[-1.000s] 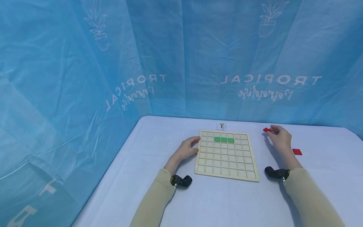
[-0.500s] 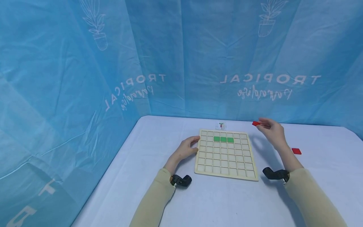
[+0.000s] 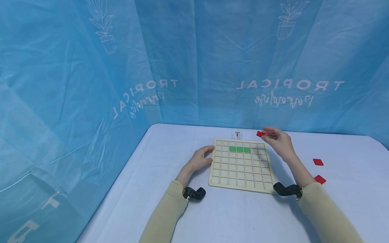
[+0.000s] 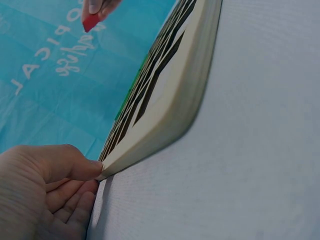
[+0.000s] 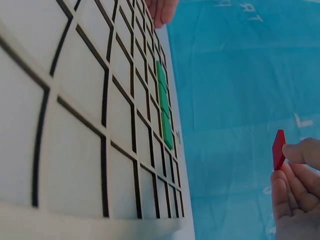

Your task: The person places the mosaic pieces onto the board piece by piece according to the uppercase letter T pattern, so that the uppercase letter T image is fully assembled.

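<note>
A pale wooden grid board (image 3: pixel 241 189) lies on the table, with three green square tiles (image 3: pixel 239 149) side by side in a row near its far edge. My left hand (image 3: pixel 199 158) rests at the board's left edge. In the left wrist view the thumb (image 4: pixel 82 167) touches that edge, and the other fingers bend beside it. My right hand (image 3: pixel 281 143) pinches a red square tile (image 3: pixel 260 134) between thumb and fingers, raised near the board's far right corner. The right wrist view shows this red tile (image 5: pixel 278 150) nearly edge-on.
Two more red tiles lie on the white tablecloth to the right, one red tile (image 3: pixel 318 162) farther back and the other (image 3: pixel 320 179) partly behind the right forearm. A small printed grid card (image 3: pixel 237 134) sits just beyond the board. Blue curtains (image 3: pixel 218 67) enclose the back and left.
My right hand has moved left with the red tile, from over the tablecloth to near the board's far right corner. A second red tile has come into view beside the forearm. The left hand stays put.
</note>
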`<state>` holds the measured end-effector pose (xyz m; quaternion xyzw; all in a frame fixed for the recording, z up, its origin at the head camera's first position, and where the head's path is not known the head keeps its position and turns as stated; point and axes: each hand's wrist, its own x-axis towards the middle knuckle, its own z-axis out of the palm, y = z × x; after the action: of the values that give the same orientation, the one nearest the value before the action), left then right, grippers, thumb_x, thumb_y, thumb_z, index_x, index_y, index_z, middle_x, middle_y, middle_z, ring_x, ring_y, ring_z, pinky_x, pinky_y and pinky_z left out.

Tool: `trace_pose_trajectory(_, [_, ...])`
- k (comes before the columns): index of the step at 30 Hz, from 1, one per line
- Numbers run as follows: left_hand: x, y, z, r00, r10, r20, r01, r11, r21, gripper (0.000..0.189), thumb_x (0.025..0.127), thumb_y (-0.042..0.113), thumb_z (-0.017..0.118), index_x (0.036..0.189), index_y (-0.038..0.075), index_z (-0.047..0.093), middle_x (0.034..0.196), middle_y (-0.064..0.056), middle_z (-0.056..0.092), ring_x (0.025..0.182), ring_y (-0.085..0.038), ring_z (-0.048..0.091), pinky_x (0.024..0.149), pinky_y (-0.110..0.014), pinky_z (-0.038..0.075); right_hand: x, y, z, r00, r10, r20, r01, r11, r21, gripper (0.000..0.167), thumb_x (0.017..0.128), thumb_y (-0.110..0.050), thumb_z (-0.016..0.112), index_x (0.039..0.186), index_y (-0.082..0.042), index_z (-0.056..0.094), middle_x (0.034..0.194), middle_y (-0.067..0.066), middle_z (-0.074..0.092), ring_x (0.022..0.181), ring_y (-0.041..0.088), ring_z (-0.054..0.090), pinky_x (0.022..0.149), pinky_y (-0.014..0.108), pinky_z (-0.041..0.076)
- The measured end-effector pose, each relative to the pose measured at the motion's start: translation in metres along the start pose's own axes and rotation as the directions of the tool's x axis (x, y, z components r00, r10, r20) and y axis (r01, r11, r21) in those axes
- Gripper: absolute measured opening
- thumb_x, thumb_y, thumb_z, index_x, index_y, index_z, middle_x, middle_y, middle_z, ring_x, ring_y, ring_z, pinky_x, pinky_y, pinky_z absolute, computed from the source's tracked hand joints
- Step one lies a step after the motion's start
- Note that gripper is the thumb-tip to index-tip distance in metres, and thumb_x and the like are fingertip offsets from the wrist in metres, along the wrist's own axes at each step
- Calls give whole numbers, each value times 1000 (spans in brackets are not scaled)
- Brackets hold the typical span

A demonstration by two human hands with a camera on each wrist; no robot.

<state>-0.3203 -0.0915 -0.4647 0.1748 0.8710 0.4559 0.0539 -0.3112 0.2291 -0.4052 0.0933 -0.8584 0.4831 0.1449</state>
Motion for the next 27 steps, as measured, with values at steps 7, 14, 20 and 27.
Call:
trace_pose_trajectory(7, [1,-1,1,1000,-12,-4,12,1000,-4,57,85,-1,61,139,4,44,138,-10,47,129,-22,42,108,-28,34,-1,-4,17,1000,2,15,-2,999,36,43,91,-22,64,128,-1,56,114,15,62,102,24,58,83,18,50])
trace_pose_trajectory(14, [1,2,1,1000,-6,-7,6,1000,27,57,85,0,61,139,4,44,140,-10,47,129,-21,42,107,-25,34,-2,-10,31,999,-34,32,32,998,53,42,91,-17,64,128,0,56,114,15,62,102,26,59,82,20,52])
trace_pose_trajectory(20, [1,1,2,1000,-11,-8,11,999,31,56,86,0,61,140,5,44,140,-9,46,129,-20,42,107,-25,33,-3,-14,38,998,-18,64,13,996,89,41,91,-16,64,128,1,56,116,17,62,102,29,59,76,11,50])
trace_pose_trajectory(27, [0,2,1,1000,-13,-9,13,999,31,57,85,0,61,139,4,44,140,-9,46,129,-21,42,107,-26,34,-8,-17,47,994,0,105,-14,991,133,43,90,-18,66,128,0,56,116,18,61,102,29,59,75,11,50])
